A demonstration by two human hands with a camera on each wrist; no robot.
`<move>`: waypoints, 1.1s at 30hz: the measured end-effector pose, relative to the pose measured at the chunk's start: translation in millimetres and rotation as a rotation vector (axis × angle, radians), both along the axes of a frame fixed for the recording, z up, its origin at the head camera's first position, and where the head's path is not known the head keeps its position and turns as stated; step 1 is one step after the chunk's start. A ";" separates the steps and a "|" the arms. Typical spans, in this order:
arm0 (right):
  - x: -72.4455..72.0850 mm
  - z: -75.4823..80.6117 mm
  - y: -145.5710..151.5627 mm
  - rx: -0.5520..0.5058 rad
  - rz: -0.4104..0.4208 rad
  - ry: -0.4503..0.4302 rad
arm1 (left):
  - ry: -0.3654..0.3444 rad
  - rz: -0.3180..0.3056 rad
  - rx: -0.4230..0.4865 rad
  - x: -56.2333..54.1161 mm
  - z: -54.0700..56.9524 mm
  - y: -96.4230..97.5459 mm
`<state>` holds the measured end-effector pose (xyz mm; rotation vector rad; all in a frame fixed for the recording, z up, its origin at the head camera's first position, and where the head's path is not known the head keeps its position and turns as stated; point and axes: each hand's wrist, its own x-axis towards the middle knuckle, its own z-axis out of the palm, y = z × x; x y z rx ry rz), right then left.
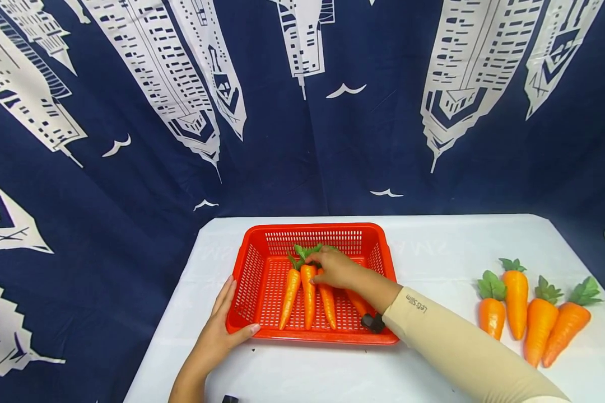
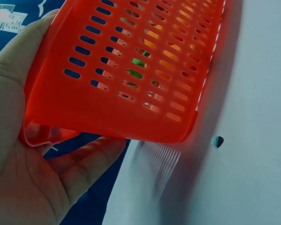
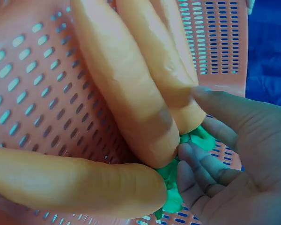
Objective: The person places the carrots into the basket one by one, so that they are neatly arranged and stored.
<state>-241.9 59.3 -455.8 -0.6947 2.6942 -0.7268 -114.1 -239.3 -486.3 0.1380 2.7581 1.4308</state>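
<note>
A red plastic basket (image 1: 268,228) holds several orange carrots with green leafy tops. My left hand (image 1: 220,324) grips its near left corner, thumb on the front rim and fingers along the left side. In the left wrist view, the slotted basket wall (image 2: 107,105) sits between thumb and fingers. Inside the basket, my right hand (image 1: 338,267) pinches the leafy end of the second carrot from the left (image 1: 308,299). The right wrist view shows the thumb against that carrot (image 3: 154,51) and fingers curled by the leaves (image 3: 201,139). Another carrot (image 1: 355,300) lies partly under my right forearm.
To the right on the white table (image 1: 433,246), several more carrots (image 1: 539,324) lie side by side, leaves pointing away from me. A dark blue cloth with white buildings (image 1: 373,140) hangs behind the table. Small black objects show below my right wrist (image 1: 373,323) and at the bottom edge.
</note>
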 end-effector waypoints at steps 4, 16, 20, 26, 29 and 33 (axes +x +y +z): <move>-2.7 3.6 3.3 -0.073 -0.011 0.021 | 0.000 0.001 -0.002 -0.4 -0.4 0.3; 0.7 36.8 30.3 -0.347 -0.153 0.041 | 0.014 0.003 -0.015 -0.3 -2.8 0.3; 6.9 45.5 43.6 -0.430 -0.181 0.040 | 0.025 -0.001 -0.017 0.3 -3.0 0.1; 18.9 55.4 66.0 -0.509 -0.250 0.079 | 0.026 -0.003 -0.016 0.1 -3.4 0.5; 25.0 56.9 77.4 -0.522 -0.287 0.097 | 0.024 0.000 -0.018 0.6 -3.4 0.4; 32.5 57.6 93.4 -0.527 -0.331 0.127 | 0.027 0.002 -0.028 0.6 -3.9 0.0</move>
